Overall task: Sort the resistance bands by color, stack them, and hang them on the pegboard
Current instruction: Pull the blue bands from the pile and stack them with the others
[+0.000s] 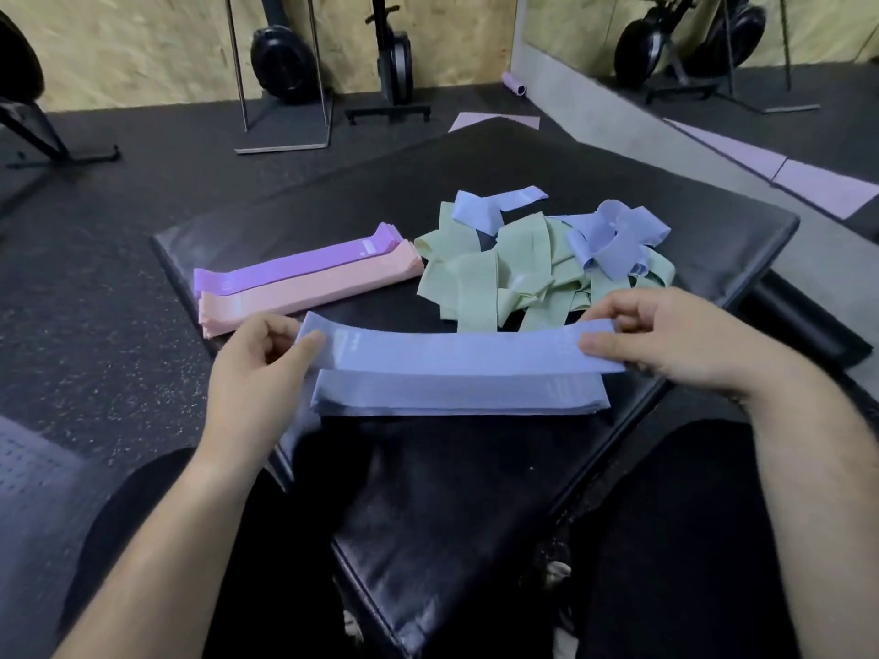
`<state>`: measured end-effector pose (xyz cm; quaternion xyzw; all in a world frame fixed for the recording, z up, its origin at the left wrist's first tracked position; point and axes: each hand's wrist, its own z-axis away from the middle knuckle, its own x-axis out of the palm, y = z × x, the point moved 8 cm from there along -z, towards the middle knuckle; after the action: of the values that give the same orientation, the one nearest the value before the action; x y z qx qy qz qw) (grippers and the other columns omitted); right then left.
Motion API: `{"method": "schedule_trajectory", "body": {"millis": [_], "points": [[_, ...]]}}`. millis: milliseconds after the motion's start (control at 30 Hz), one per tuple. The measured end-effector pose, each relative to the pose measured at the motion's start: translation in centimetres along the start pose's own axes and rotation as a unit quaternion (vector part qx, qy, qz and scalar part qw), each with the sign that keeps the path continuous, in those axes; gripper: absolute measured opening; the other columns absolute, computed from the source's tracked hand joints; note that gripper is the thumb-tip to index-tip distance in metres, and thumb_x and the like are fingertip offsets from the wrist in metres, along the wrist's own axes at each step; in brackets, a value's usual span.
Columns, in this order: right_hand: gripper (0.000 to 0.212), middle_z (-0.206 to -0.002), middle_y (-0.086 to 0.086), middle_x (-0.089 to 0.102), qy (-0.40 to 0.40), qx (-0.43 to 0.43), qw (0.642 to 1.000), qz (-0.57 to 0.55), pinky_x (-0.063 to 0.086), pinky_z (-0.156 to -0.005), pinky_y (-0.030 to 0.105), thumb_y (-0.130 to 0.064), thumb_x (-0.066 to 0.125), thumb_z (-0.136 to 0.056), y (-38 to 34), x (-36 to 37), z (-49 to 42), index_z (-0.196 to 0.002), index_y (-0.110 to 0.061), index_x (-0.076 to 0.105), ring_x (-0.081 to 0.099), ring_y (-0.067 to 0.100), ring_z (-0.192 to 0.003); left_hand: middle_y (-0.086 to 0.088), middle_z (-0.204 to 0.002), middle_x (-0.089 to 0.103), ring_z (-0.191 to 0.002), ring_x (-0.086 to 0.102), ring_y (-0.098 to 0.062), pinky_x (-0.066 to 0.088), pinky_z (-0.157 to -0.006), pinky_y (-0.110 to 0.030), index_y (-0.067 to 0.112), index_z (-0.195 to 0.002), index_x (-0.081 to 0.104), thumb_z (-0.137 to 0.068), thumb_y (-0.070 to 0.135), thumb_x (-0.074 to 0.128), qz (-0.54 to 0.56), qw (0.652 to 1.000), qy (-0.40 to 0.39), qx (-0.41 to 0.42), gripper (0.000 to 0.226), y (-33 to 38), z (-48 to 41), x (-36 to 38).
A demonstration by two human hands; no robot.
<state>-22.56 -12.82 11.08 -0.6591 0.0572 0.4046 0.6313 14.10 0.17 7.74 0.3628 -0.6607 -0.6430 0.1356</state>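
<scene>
- Left hand [259, 363]: pinches the left end of a flat light-blue fabric resistance band [452, 354], thumb on top and fingers curled beneath.
- Right hand [666, 340]: grips the right end of the same band, thumb on the upper face.
- Held band: pulled straight between both hands, just above and partly overlapping a neat stack of light-blue bands [456, 397].
- Blue stack: lies flat in the middle of the black padded bench [428, 492], on the side nearest the person.
- Purple band stack [295, 268] and pink band stack [314, 290]: side by side, touching, near the bench's left corner.
- Unsorted pile: pale-green bands [480, 273] tangled with loose light-blue bands [613, 240], toward the bench's far right edge.
</scene>
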Motion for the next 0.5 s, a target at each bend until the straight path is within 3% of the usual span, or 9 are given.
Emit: {"method": "schedule_trajectory", "body": {"millis": [167,400,500], "points": [[0.009,-0.063,-0.014,0.061,-0.01,0.026,0.997,0.067,0.043,-0.068,0.026,-0.03,0.079,-0.086,1.9,0.8,-1.9,-0.092,-0.026,0.073,0.051,0.004,-0.058,0.015,-0.059,0.059,-0.054,0.047,-0.001,0.041,-0.062,-0.022,0.015,-0.074,0.062,-0.085,0.02,0.075,-0.079,0.996,-0.038,-0.01,0.017,-1.3,-0.6,1.5],[0.012,-0.065,-0.012,0.057,-0.03,0.06,0.988,0.136,0.044,-0.068,0.031,-0.038,0.08,-0.079,3.1,1.7,-3.0,-0.086,-0.032,0.071,0.051,0.008,-0.061,0.001,-0.075,0.062,-0.064,0.053,-0.012,0.042,-0.064,-0.028,0.021,-0.087,0.062,-0.085,0.015,0.074,-0.141,0.986,-0.089,-0.014,0.014,-1.9,-0.6,2.4],[0.013,-0.068,-0.009,0.058,-0.033,0.073,0.986,0.149,0.044,-0.067,0.031,-0.036,0.08,-0.08,3.2,2.0,-2.9,-0.087,-0.031,0.071,0.052,0.01,-0.063,0.002,-0.074,0.06,-0.058,0.049,-0.007,0.041,-0.061,-0.027,0.024,-0.089,0.06,-0.085,0.017,0.074,-0.17,0.981,-0.09,0.002,0.016,-1.6,-0.3,2.4]]}}
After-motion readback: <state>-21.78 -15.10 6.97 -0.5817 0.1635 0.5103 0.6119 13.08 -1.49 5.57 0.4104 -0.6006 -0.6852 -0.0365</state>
